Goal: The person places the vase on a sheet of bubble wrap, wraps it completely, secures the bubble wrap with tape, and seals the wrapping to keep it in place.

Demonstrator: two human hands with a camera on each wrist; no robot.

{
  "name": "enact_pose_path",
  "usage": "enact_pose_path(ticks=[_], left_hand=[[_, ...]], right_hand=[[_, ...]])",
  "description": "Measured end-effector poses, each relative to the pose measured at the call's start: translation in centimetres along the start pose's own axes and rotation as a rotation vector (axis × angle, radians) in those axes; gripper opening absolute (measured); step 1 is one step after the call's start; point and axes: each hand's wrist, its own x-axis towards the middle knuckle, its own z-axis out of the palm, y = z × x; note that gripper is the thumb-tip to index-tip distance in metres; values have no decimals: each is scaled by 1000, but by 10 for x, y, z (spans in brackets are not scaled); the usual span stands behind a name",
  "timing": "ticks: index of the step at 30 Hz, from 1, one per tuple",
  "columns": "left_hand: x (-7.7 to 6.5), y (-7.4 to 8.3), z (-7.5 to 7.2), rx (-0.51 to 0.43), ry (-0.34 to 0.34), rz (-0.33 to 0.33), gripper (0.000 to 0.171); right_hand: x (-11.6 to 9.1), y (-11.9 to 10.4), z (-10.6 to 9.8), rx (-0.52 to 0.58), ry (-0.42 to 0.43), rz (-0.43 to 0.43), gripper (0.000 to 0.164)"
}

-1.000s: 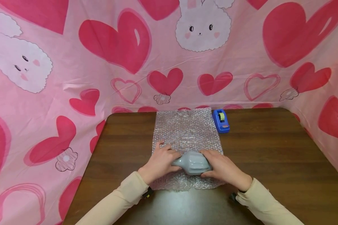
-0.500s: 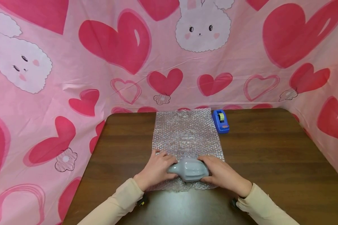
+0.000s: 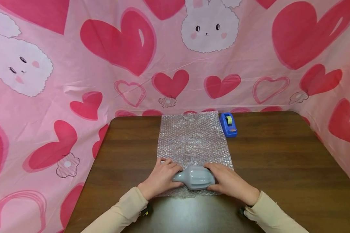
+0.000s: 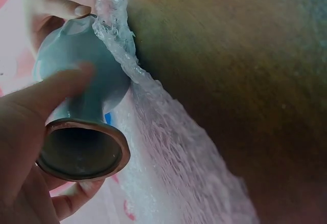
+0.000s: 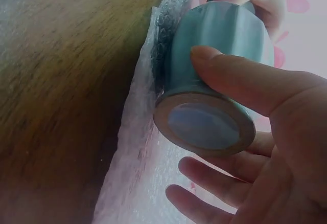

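A glossy grey-green ceramic vase lies on its side across the near part of a bubble wrap sheet. My left hand grips its narrow neck between thumb and fingers. In the left wrist view the vase's brown-rimmed mouth faces the camera, with the left thumb along the neck. Around the base end, my right hand holds the vase with thumb and fingers. The right wrist view shows the round vase bottom, ringed in bare clay, and the right thumb pressing the ribbed body.
A blue tape dispenser with a yellowish roll stands at the sheet's far right corner. The sheet lies on a dark brown wooden table. A pink cloth with hearts and rabbits hangs behind and at the sides.
Both hands have brought the vase toward the near edge of the bubble wrap and slightly left, mostly in the first half second. The wrap and tape dispenser stay in place.
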Motion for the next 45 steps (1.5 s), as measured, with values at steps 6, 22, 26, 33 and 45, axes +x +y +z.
enact_pose_path(ticks=[6, 22, 26, 33, 45], left_hand=[[1, 2, -2, 8, -18, -20, 50], [3, 15, -7, -2, -45, -32, 67], [4, 17, -6, -8, -53, -31, 68], [6, 19, -6, -47, -65, -27, 68], [12, 23, -7, -50, -47, 41, 73]], right_hand=[[-1, -1, -1, 11, -15, 5, 70], [-7, -5, 8, -100, -22, -88, 101], [-8, -7, 15, -231, -27, -155, 123], [-8, -7, 20, -274, -36, -146, 130], [-4, -9, 19, -346, -16, -154, 99]])
